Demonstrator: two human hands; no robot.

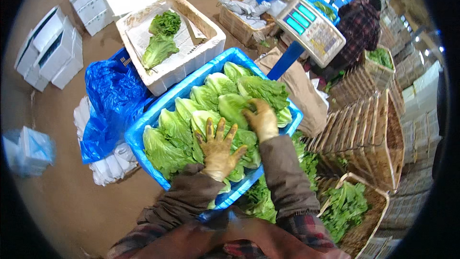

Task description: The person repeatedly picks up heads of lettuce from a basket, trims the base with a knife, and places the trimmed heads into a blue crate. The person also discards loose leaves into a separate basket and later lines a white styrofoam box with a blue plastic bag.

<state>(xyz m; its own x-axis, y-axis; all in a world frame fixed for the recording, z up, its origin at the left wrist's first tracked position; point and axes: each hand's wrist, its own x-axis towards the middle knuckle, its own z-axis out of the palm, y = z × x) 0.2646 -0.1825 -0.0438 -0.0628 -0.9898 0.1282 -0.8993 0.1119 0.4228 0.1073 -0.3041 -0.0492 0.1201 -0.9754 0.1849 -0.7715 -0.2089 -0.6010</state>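
A crate lined with blue plastic film (152, 171) stands before me, filled with rows of romaine lettuce heads (165, 151). My left hand (219, 149), in a stained yellowish glove, lies with fingers spread on top of the lettuce and grips nothing. To its right, my right hand (262, 118), gloved alike, has its fingers curled on the edge of one slightly blurred lettuce head (230, 108). The fingertips are partly hidden from this angle. Just beyond that hand lies a leafier, darker green head (264, 90).
Behind the crate, a foam box (165, 81) holds two lettuce heads on newspaper. A scale display (311, 30) rises at the crate's far right. Nested brown crates (355, 129) and a crate of greens (345, 208) flank my right. Blue plastic film (107, 104) lies left. A person (357, 28) bends farther back.
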